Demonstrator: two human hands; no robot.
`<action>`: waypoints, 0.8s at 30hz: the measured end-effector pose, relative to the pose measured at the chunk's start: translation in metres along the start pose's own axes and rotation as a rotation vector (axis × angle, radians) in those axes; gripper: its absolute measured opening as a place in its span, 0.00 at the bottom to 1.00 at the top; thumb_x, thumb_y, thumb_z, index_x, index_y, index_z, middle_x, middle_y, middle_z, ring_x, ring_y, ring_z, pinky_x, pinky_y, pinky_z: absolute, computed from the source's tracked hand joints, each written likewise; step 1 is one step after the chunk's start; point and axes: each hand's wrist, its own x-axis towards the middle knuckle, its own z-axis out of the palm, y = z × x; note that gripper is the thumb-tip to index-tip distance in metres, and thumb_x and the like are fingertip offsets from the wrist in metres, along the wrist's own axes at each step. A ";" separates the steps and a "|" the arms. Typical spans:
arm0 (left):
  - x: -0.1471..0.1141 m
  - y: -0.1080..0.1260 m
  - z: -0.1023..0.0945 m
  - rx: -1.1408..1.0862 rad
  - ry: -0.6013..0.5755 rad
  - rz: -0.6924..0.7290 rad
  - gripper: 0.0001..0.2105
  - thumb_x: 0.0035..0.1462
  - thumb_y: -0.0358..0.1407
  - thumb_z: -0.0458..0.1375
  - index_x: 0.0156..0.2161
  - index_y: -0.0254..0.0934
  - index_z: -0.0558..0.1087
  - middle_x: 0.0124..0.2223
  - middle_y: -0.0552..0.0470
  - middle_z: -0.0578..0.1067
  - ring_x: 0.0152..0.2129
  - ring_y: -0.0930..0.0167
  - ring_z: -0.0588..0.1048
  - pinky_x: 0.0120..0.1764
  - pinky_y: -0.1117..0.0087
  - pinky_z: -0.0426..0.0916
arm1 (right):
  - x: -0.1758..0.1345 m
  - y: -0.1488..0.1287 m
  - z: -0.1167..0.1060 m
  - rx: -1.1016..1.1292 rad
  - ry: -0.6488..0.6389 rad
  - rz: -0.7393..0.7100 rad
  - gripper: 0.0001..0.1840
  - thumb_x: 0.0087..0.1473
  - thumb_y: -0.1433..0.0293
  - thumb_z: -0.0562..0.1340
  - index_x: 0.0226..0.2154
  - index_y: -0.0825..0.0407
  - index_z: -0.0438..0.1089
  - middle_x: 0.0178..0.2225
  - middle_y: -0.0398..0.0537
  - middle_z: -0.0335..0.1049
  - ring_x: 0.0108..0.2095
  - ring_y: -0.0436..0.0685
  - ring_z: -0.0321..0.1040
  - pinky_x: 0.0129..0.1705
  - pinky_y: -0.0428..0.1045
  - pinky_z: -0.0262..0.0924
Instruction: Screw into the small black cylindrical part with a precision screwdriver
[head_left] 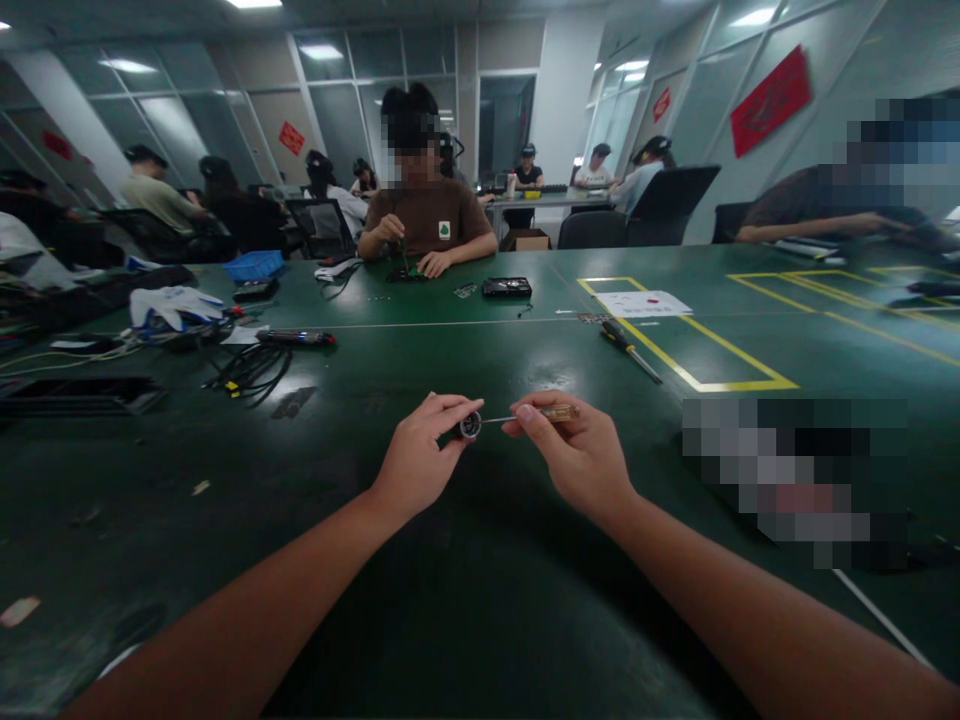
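Between the thumb and fingers of my left hand is a small round part with a silvery rim and a dark inside; its exact kind is too small to tell. My right hand grips a screwdriver by its amber, see-through handle. The thin metal shaft points left, and its tip reaches the rim of the round part; whether it touches a screw I cannot make out. Both hands are close together above the green table.
A yellow-and-black screwdriver lies ahead on the right, beside a white sheet. Black cables, white gloves and a blue bin are on the left. Across the table a person in a brown shirt works near a black box.
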 end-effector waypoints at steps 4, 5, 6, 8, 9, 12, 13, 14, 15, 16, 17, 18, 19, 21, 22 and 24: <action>0.001 0.001 0.000 -0.004 0.001 0.016 0.21 0.59 0.22 0.62 0.55 0.42 0.77 0.53 0.50 0.79 0.51 0.65 0.78 0.66 0.47 0.62 | 0.000 0.001 0.000 -0.006 0.009 0.005 0.11 0.64 0.59 0.64 0.37 0.49 0.77 0.30 0.47 0.82 0.32 0.58 0.81 0.35 0.52 0.71; 0.001 0.001 0.000 -0.006 0.001 0.018 0.21 0.59 0.22 0.62 0.55 0.42 0.77 0.53 0.50 0.79 0.51 0.66 0.78 0.66 0.47 0.62 | 0.000 0.001 0.000 -0.001 0.006 0.006 0.11 0.64 0.59 0.64 0.37 0.49 0.77 0.30 0.47 0.82 0.32 0.59 0.81 0.35 0.52 0.71; 0.001 0.000 0.000 -0.009 -0.001 0.019 0.21 0.59 0.22 0.62 0.55 0.43 0.77 0.53 0.50 0.79 0.50 0.66 0.78 0.66 0.46 0.62 | 0.000 0.001 0.000 0.002 0.003 0.005 0.11 0.64 0.60 0.64 0.38 0.49 0.77 0.30 0.47 0.82 0.33 0.59 0.81 0.35 0.52 0.71; 0.000 -0.001 0.001 -0.013 -0.006 0.019 0.21 0.59 0.23 0.61 0.55 0.43 0.77 0.52 0.50 0.79 0.50 0.66 0.78 0.66 0.45 0.61 | 0.000 -0.001 0.000 -0.012 -0.003 0.003 0.11 0.63 0.60 0.64 0.37 0.49 0.77 0.30 0.47 0.82 0.32 0.59 0.81 0.35 0.52 0.71; 0.000 -0.002 0.001 -0.014 -0.011 0.019 0.21 0.59 0.23 0.61 0.56 0.43 0.77 0.52 0.50 0.79 0.50 0.66 0.78 0.66 0.45 0.61 | 0.000 -0.002 0.000 -0.027 -0.006 0.005 0.11 0.63 0.60 0.64 0.37 0.49 0.78 0.29 0.47 0.82 0.32 0.59 0.81 0.35 0.52 0.70; 0.000 -0.003 0.000 -0.006 -0.024 0.026 0.21 0.60 0.23 0.61 0.56 0.43 0.76 0.52 0.51 0.79 0.50 0.66 0.78 0.67 0.45 0.60 | 0.003 -0.005 0.001 -0.071 -0.010 0.039 0.13 0.63 0.58 0.64 0.34 0.48 0.79 0.27 0.46 0.82 0.30 0.58 0.79 0.34 0.51 0.69; 0.000 -0.003 0.000 -0.001 -0.027 0.031 0.21 0.60 0.22 0.61 0.56 0.43 0.77 0.52 0.51 0.79 0.50 0.67 0.78 0.67 0.45 0.60 | 0.004 -0.005 0.001 -0.067 -0.011 0.065 0.14 0.62 0.57 0.64 0.33 0.48 0.79 0.27 0.46 0.81 0.29 0.57 0.79 0.34 0.51 0.69; 0.000 -0.003 -0.001 0.003 -0.030 0.037 0.21 0.60 0.22 0.61 0.56 0.42 0.77 0.52 0.50 0.79 0.49 0.67 0.78 0.67 0.45 0.59 | 0.006 -0.004 0.001 -0.044 -0.013 0.100 0.16 0.62 0.56 0.65 0.31 0.49 0.79 0.26 0.46 0.81 0.29 0.57 0.78 0.34 0.51 0.69; 0.000 -0.002 -0.001 0.005 -0.034 0.045 0.21 0.60 0.22 0.60 0.56 0.42 0.77 0.52 0.50 0.79 0.49 0.67 0.78 0.67 0.45 0.59 | 0.008 -0.003 0.002 0.007 -0.010 0.145 0.17 0.61 0.55 0.65 0.30 0.49 0.78 0.26 0.47 0.81 0.28 0.57 0.77 0.35 0.52 0.69; 0.000 -0.002 -0.001 0.005 -0.038 0.054 0.21 0.60 0.22 0.60 0.56 0.42 0.77 0.51 0.51 0.79 0.48 0.68 0.78 0.67 0.44 0.59 | 0.010 -0.001 0.002 0.080 -0.010 0.203 0.18 0.60 0.54 0.65 0.29 0.50 0.78 0.26 0.47 0.80 0.28 0.57 0.77 0.35 0.52 0.70; 0.000 -0.001 -0.001 0.003 -0.041 0.064 0.20 0.61 0.22 0.59 0.55 0.42 0.77 0.51 0.51 0.79 0.48 0.68 0.79 0.67 0.44 0.59 | 0.013 0.002 0.003 0.184 -0.010 0.269 0.18 0.59 0.53 0.66 0.30 0.50 0.78 0.25 0.48 0.79 0.28 0.57 0.76 0.35 0.52 0.70; 0.000 -0.001 -0.001 0.000 -0.042 0.073 0.20 0.61 0.22 0.58 0.55 0.42 0.77 0.51 0.51 0.80 0.48 0.68 0.79 0.67 0.44 0.59 | 0.016 0.005 0.003 0.325 0.011 0.352 0.19 0.58 0.52 0.67 0.30 0.51 0.76 0.24 0.47 0.78 0.26 0.56 0.75 0.34 0.52 0.70; 0.000 -0.002 -0.001 -0.004 -0.042 0.079 0.20 0.61 0.21 0.58 0.55 0.42 0.77 0.51 0.51 0.80 0.48 0.68 0.79 0.67 0.44 0.59 | 0.018 0.007 0.003 0.468 -0.003 0.452 0.20 0.58 0.51 0.66 0.28 0.51 0.75 0.22 0.47 0.76 0.24 0.56 0.73 0.32 0.52 0.70; 0.001 -0.002 0.000 -0.008 -0.039 0.082 0.21 0.61 0.21 0.57 0.55 0.42 0.76 0.51 0.51 0.80 0.49 0.68 0.78 0.67 0.44 0.58 | 0.022 0.012 0.002 0.659 -0.006 0.588 0.20 0.57 0.52 0.67 0.26 0.51 0.72 0.20 0.46 0.73 0.22 0.55 0.70 0.29 0.52 0.70; 0.001 -0.003 0.000 -0.009 -0.037 0.078 0.21 0.61 0.21 0.58 0.56 0.42 0.76 0.52 0.51 0.79 0.50 0.68 0.78 0.67 0.44 0.58 | 0.023 0.014 0.001 0.709 0.011 0.613 0.19 0.56 0.54 0.68 0.26 0.50 0.71 0.19 0.45 0.71 0.21 0.55 0.69 0.28 0.52 0.69; 0.000 -0.004 0.001 -0.005 -0.033 0.069 0.21 0.61 0.22 0.58 0.56 0.42 0.76 0.52 0.51 0.79 0.50 0.68 0.78 0.67 0.44 0.58 | 0.023 0.015 0.000 0.741 0.067 0.580 0.16 0.55 0.57 0.69 0.26 0.50 0.70 0.19 0.43 0.69 0.21 0.53 0.66 0.27 0.50 0.67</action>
